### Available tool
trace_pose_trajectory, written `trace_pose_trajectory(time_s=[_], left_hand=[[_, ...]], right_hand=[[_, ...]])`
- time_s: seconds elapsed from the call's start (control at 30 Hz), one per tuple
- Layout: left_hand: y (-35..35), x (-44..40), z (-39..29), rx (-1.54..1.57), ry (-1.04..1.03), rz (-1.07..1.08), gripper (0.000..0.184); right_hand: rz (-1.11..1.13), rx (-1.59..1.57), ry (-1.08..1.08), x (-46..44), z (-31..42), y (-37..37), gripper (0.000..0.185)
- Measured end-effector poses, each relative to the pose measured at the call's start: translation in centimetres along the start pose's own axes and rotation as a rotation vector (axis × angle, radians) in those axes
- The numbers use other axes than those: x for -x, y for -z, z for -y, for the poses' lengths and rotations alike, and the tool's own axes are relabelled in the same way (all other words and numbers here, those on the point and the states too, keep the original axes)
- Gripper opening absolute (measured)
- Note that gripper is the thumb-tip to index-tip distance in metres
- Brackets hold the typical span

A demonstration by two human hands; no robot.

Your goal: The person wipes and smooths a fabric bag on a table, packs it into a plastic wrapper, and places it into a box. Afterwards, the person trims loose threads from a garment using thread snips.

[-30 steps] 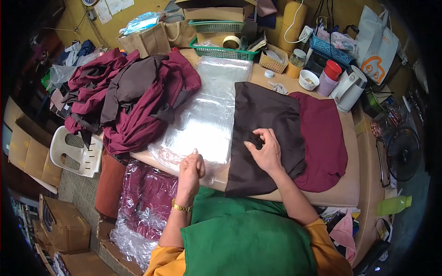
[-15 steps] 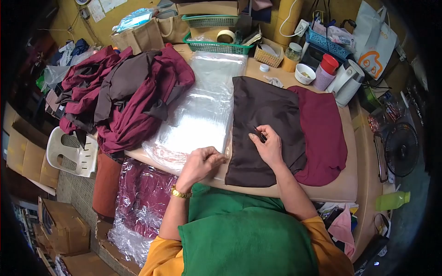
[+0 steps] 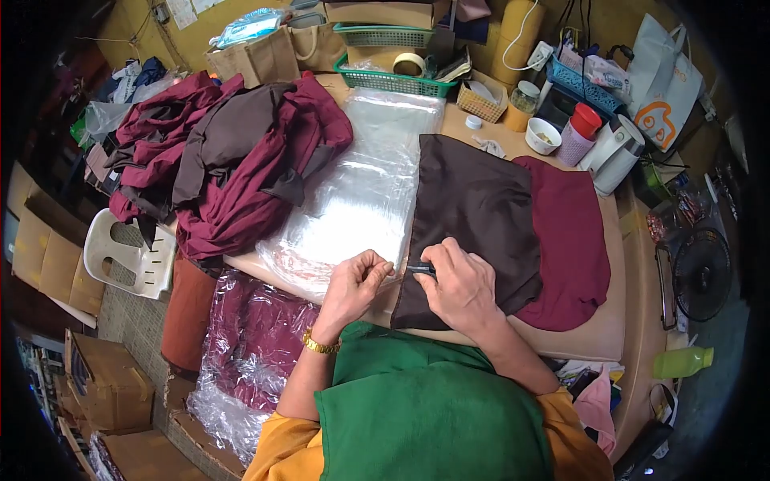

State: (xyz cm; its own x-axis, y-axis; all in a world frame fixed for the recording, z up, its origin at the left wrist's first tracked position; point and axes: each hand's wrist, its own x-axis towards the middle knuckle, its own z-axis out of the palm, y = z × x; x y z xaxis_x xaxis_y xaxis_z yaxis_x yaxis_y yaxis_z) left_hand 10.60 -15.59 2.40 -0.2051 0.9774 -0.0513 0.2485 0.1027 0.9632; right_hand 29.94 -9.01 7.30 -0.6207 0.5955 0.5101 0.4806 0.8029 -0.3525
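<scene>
My right hand point(image 3: 464, 290) is closed on a small dark tool point(image 3: 422, 269), perhaps a thread snipper, whose tip points left. Just left of it, my left hand point(image 3: 353, 287) pinches with thumb and forefinger; what lies between them is too small to make out. Both hands are over the left edge of a dark brown cloth point(image 3: 477, 200) laid flat on the table. A maroon cloth point(image 3: 568, 240) shows from under its right side. Clear plastic bags point(image 3: 353, 196) lie to the left of the brown cloth.
A heap of maroon and brown cloth point(image 3: 241, 152) lies at the table's left. Green baskets point(image 3: 393, 81), a white bowl point(image 3: 543, 137), a red-lidded cup point(image 3: 579, 136) and a kettle point(image 3: 613, 152) stand along the back. Below left are a white stool point(image 3: 120, 260) and plastic-wrapped maroon cloth point(image 3: 249, 345).
My right hand has moved left and turned, bringing the dark tool to the brown cloth's left edge. My left hand has moved right from its first position, close to the tool's tip.
</scene>
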Motion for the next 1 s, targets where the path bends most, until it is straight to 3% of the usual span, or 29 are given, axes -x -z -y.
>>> trace_pose_trajectory(time_s=[0.2, 0.3, 0.37, 0.47, 0.53, 0.6, 0.63, 0.67, 0.73, 0.77, 1.0], left_hand=[[-0.4, 0.2, -0.3, 0.054, -0.02, 0.006, 0.021], [-0.4, 0.7, -1.4, 0.09, -0.166, -0.016, 0.02], [1.0, 1.4, -2.8, -0.11, 0.05, 0.24, 0.028], [3.2, 1.5, -2.7, -0.381, -0.023, 0.278, 0.036], [3.9, 1.4, -1.7, -0.369, -0.083, 0.194, 0.038], [4.4, 1.1, -2.1, -0.3, -0.004, 0.099, 0.036], [4.1, 0.6, -1.2, -0.188, -0.146, 0.068, 0.035], [3.7, 0.4, -0.7, -0.189, -0.146, 0.072, 0.035], [2.4, 0.0, -0.6, 0.481, -0.129, -0.002, 0.035], [2.2, 0.1, -1.0, 0.616, -0.092, 0.018, 0.035], [1.3, -0.2, -0.4, 0.74, -0.103, -0.008, 0.038]], right_hand=[[0.015, 0.096, 0.074, -0.4, 0.1, -0.7, 0.026], [-0.007, 0.05, 0.062, -0.2, -0.5, -1.5, 0.025], [-0.049, -0.078, -0.054, -0.5, -1.2, -1.7, 0.027], [-0.157, -0.185, -0.299, -1.1, -3.3, -1.4, 0.03], [-0.136, -0.162, -0.341, -1.0, -3.8, -0.5, 0.03], [-0.061, -0.135, -0.303, -0.8, -3.5, 0.1, 0.034], [-0.05, -0.149, -0.26, -0.7, -3.3, 0.1, 0.033], [-0.051, -0.148, -0.264, -0.5, -3.2, 0.0, 0.033], [-0.01, -0.191, -0.239, -0.4, -2.9, -0.2, 0.028], [-0.027, -0.199, -0.236, -0.4, -2.6, -0.3, 0.025], [-0.041, -0.096, -0.118, -0.2, -1.4, 0.2, 0.024]])
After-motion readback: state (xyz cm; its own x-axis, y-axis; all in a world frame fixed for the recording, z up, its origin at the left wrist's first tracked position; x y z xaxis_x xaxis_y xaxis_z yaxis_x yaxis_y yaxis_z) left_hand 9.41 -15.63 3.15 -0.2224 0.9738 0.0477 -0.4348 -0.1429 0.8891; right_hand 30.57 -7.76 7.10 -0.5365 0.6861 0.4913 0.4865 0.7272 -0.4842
